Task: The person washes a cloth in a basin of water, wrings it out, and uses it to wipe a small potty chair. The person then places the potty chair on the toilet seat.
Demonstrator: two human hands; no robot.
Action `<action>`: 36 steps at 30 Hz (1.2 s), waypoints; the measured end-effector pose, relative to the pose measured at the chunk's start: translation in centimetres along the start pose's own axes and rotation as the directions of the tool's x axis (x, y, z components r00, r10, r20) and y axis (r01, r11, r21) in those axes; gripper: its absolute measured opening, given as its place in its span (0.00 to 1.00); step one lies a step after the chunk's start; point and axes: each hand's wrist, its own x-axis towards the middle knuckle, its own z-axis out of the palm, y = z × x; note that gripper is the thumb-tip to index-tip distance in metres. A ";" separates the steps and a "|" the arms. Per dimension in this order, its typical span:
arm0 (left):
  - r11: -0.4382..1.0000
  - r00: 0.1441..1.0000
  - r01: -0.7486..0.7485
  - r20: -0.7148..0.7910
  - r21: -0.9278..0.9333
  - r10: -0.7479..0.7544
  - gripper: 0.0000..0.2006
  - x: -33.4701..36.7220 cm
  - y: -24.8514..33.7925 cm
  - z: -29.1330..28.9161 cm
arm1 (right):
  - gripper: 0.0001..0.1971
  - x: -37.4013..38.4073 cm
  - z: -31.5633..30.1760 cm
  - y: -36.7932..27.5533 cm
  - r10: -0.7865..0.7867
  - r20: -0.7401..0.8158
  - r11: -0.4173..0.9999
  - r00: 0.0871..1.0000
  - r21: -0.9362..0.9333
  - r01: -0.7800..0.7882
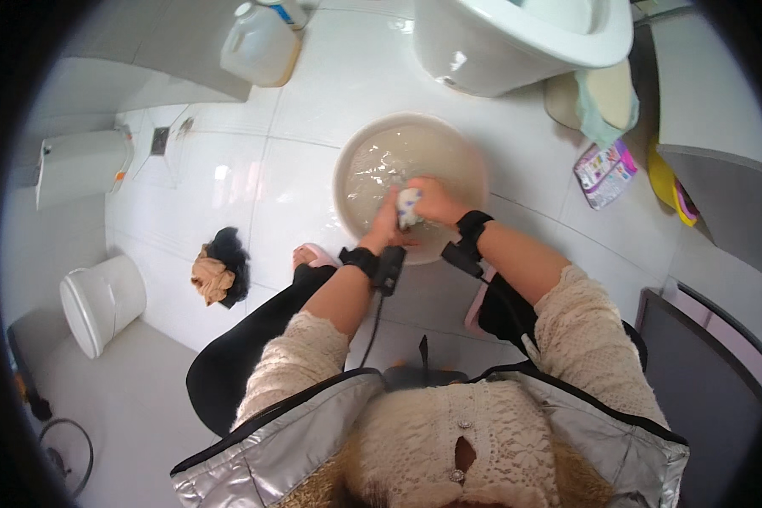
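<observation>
Caution: my wrists carry black, box-shaped strapped modules (388, 271); reaching deeper could wet them. My left hand (386, 222) and right hand (438, 201) press a white, purple-spotted cloth bundle (409, 206) between them, over the round, pale plastic basin (341, 193) of cloudy water (379, 162). Slackening either hand could drop it. Splashes over the rim could make the glossy white floor tiles (300, 182) slippery.

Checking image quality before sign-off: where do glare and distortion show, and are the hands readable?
Head view: bright glints on the water in the basin, pale reflections on the floor tiles; head view: dark surround, straight edges bending near it; head view: left hand and right hand readable, the white, purple-marked item too small for fine detail.
</observation>
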 end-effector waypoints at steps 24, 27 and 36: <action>0.922 0.961 -0.185 -0.135 0.340 0.243 0.19 0.1 -0.8 -0.7 | 0.20 -0.5 -3.2 4.8 0.091 0.000 0.855 0.996 -0.513 -0.078; 0.801 0.926 -0.279 -0.071 0.529 0.370 0.24 2.4 -1.6 -2.2 | 0.25 -1.2 -1.5 4.5 0.019 -0.229 0.815 0.973 -0.561 -0.148; 0.937 0.936 -0.347 0.035 -0.044 0.349 0.32 0.8 -1.2 -1.6 | 0.32 -1.7 2.0 -1.8 0.297 0.275 0.784 0.915 0.477 -0.398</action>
